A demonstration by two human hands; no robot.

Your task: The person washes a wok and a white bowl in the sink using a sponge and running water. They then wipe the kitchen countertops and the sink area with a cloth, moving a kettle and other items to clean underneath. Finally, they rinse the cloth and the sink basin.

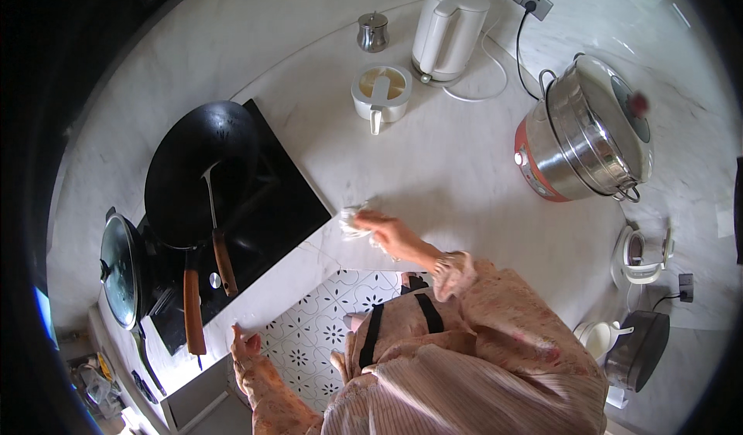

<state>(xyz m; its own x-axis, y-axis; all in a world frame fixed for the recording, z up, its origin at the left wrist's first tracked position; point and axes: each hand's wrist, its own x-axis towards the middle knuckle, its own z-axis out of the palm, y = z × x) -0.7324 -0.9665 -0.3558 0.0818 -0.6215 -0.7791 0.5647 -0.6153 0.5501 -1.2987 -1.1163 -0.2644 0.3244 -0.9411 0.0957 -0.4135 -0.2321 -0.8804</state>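
Note:
My right hand (395, 236) grips a crumpled white cloth or tissue (352, 223), pressed to the pale marbled countertop (464, 162) beside the near right corner of the black cooktop (284, 214). Down at the counter's front edge is my left hand (245, 345), its fingers apart and nothing in it. A black wok (174, 162) rests on the cooktop, its wooden handle (194, 313) pointing towards me. Inside the wok leans a metal spatula (210, 194) with a wooden grip. Left of it sits a pan with a glass lid (121, 269).
A seasoning jar (380, 104) with a clear lid, a small steel pot (372, 31) and a white electric kettle (450, 31) stand at the back. At right are a steel steamer (574, 133) on a red base, a coffee maker (641, 255) and a dark-lidded container (638, 348).

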